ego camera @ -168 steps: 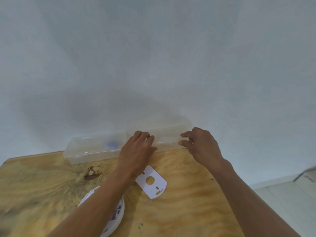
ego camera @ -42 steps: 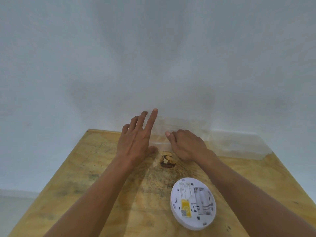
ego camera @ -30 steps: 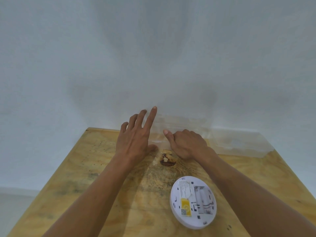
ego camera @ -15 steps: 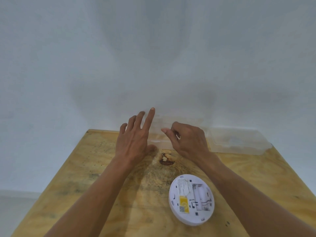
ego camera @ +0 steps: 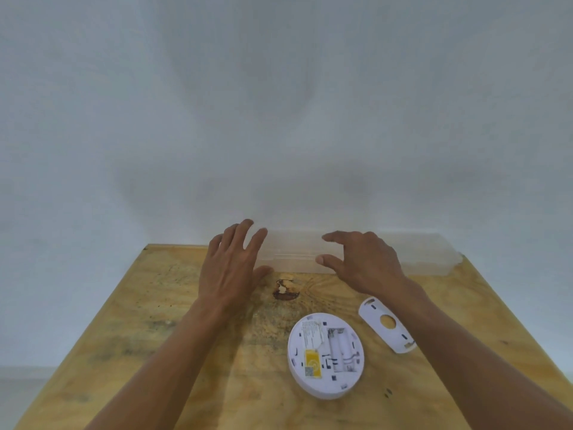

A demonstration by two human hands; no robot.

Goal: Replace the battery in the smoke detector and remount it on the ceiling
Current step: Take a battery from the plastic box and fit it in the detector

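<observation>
The round white smoke detector (ego camera: 325,355) lies back side up on the wooden table (ego camera: 148,352), its battery bay uncovered and showing no battery. Its white battery cover (ego camera: 386,324) rests just to the right. Along the table's far edge, against the wall, sits a long clear plastic box (ego camera: 294,254). My left hand (ego camera: 231,265) hovers at the box's left end with fingers spread. My right hand (ego camera: 362,262) hovers over the box's middle, thumb and fingers apart, holding nothing.
A white wall (ego camera: 279,119) rises directly behind the table. A dark knot (ego camera: 285,290) marks the wood between my hands. The table's left edge drops off to a pale floor (ego camera: 24,377).
My right hand has lifted off the box and spread its fingers. The view has shifted, so the battery cover now shows beside the detector.
</observation>
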